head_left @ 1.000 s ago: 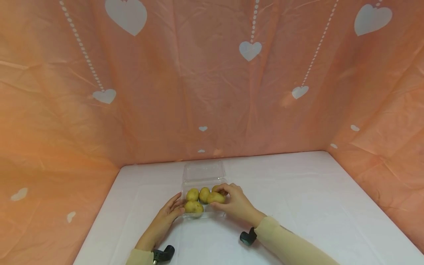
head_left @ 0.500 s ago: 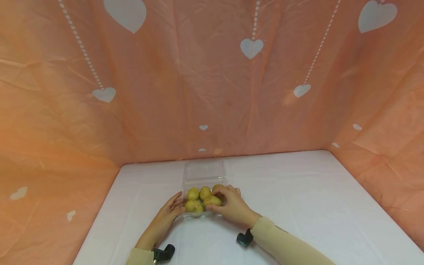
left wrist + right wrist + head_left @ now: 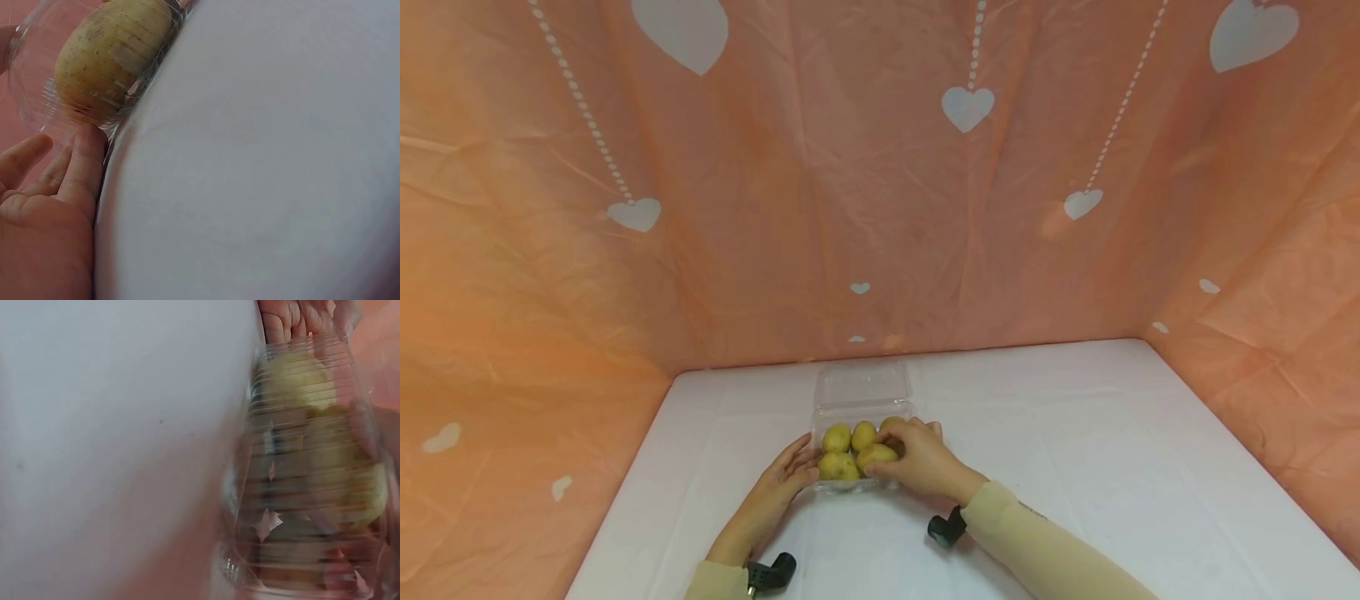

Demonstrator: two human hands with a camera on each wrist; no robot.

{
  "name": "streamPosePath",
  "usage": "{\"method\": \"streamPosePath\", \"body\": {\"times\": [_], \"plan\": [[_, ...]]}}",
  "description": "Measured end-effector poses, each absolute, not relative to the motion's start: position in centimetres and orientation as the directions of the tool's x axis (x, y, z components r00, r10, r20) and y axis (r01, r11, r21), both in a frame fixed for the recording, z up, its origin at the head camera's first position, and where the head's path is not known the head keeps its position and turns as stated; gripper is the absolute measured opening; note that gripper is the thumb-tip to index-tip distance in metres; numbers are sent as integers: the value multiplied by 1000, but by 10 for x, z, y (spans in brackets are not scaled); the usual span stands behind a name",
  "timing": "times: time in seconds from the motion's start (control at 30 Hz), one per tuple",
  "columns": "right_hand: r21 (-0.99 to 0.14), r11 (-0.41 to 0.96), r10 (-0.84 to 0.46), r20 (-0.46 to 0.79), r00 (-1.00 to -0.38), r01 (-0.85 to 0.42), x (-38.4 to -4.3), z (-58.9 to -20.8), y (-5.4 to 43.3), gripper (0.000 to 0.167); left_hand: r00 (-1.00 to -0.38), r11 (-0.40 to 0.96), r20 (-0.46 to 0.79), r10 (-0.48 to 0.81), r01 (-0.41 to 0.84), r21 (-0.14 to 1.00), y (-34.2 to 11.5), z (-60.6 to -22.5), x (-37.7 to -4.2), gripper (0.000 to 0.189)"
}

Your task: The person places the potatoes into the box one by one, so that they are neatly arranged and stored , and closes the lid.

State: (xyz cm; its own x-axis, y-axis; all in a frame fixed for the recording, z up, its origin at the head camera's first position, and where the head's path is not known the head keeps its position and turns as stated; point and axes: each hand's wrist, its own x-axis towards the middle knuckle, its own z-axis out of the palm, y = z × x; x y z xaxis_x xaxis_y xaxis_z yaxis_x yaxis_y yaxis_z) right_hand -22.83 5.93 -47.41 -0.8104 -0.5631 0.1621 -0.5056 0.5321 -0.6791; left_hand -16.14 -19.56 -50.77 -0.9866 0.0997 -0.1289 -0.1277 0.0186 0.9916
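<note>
A clear plastic clamshell box (image 3: 880,411) sits on the table with its lid (image 3: 861,385) laid back behind it. Inside, potatoes (image 3: 837,437) form a back row, and another potato (image 3: 838,467) lies front left. My right hand (image 3: 928,462) pinches a potato (image 3: 876,456) between thumb and fingers in the front row, over the box floor; through the ridged wall (image 3: 294,487) it looks raised in the right wrist view. My left hand (image 3: 771,492) rests its loosely extended fingertips against the box's left side. The back right potato (image 3: 892,423) is partly hidden by my right hand.
White cloth covers the table (image 3: 1060,433). An orange curtain (image 3: 895,208) with white hearts encloses the back and both sides. A dark camera mount (image 3: 771,575) is on my left wrist, and another mount (image 3: 947,527) on my right.
My right hand has carried its potato leftward and down into the front row, close to the front left potato. The left hand has stayed at the box's side.
</note>
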Motion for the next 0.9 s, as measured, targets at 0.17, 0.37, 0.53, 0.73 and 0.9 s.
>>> {"method": "streamPosePath", "body": {"times": [0.17,0.37,0.53,0.73,0.9], "plan": [[-685,528,-569,153,-808,-501,-229,-473,60,35,-987,22,-126,100,-124,992,-194,-508,-162,68],[-686,521,-569,164,-806,-507,-228,-474,63,35,-987,17,-126,99,-125,992,-193,-509,-163,68],[-682,514,-571,181,-801,-520,-229,-477,64,32,-988,15,-119,100,-118,993,-192,-510,-164,68],[-685,485,-577,217,-787,-544,-230,-480,64,18,-988,23,-114,105,-113,993,-195,-509,-164,69],[-751,472,-541,166,-824,-461,-234,-474,69,18,-989,62,-120,89,-115,991,-197,-502,-167,66]]}}
